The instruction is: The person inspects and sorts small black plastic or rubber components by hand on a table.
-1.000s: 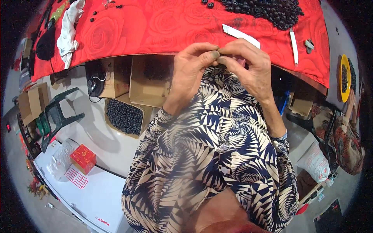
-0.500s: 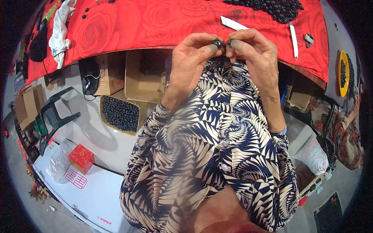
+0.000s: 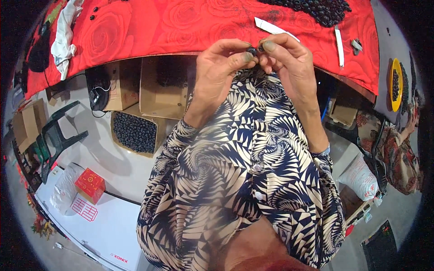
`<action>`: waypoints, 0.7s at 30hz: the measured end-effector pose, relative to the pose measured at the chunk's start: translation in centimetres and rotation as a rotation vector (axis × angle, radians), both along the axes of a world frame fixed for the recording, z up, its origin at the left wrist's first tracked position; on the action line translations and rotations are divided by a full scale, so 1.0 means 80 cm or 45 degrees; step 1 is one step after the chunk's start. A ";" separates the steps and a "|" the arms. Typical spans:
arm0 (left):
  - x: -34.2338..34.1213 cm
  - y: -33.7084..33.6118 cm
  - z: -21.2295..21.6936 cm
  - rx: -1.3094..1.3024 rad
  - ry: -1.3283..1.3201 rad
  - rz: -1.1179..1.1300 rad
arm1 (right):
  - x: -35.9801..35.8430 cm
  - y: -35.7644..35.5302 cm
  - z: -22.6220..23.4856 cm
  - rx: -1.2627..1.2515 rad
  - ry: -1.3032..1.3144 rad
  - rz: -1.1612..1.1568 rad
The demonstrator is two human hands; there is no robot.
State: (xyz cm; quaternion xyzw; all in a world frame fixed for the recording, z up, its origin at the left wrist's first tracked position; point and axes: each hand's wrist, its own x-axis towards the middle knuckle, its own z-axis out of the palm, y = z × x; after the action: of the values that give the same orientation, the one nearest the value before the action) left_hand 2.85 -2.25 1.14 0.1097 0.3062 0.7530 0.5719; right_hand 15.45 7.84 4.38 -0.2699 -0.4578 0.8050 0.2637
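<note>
Both hands are raised close together at the near edge of the red rose-patterned cloth (image 3: 149, 27). Between thumb and forefinger, my left hand (image 3: 217, 74) pinches a small round black part (image 3: 252, 51). My right hand (image 3: 291, 65) pinches another small dark part (image 3: 261, 47) just beside it. Fingertips of the two hands nearly meet, and they hide much of both pieces. Beyond my right hand lies a white strip (image 3: 273, 28), partly behind its fingers. A large heap of black round parts (image 3: 323, 12) rests at the far side of the cloth.
Another white strip (image 3: 339, 45) lies at the right. A cardboard box of black parts (image 3: 134, 132) stands on the floor at left, near a dark green chair (image 3: 58, 135). A yellow tray (image 3: 394, 101) is far right, near another person's patterned clothing (image 3: 400, 153).
The whole scene has shifted slightly left in the picture. My right fingers have tilted a little and drawn the dark part slightly upward from the left hand's piece. Both pinches remain.
</note>
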 end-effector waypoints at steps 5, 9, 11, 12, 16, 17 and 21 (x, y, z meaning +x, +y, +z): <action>0.002 0.000 0.005 -0.037 -0.001 0.033 | -0.001 -0.008 0.004 0.177 -0.110 -0.090; 0.001 0.000 0.009 -0.034 -0.037 0.011 | -0.003 -0.010 0.004 0.303 -0.201 -0.168; 0.002 0.002 0.004 -0.026 -0.002 0.016 | -0.003 -0.010 0.003 0.320 -0.212 -0.176; 0.002 0.002 0.004 -0.028 -0.003 0.018 | -0.003 -0.010 0.002 0.349 -0.218 -0.178; 0.003 0.002 0.005 -0.047 -0.004 0.018 | -0.004 -0.012 0.003 0.424 -0.264 -0.207; 0.004 0.002 0.005 -0.053 0.007 0.028 | -0.004 -0.013 0.005 0.423 -0.267 -0.207; 0.004 0.002 0.008 -0.059 -0.003 0.034 | -0.008 -0.016 0.008 0.558 -0.293 -0.223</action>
State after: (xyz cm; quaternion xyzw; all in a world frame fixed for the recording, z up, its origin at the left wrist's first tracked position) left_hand 3.19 -2.11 1.81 0.0914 0.3245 0.7533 0.5646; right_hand 14.81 6.53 5.00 -0.3348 -0.6231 0.6246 0.3309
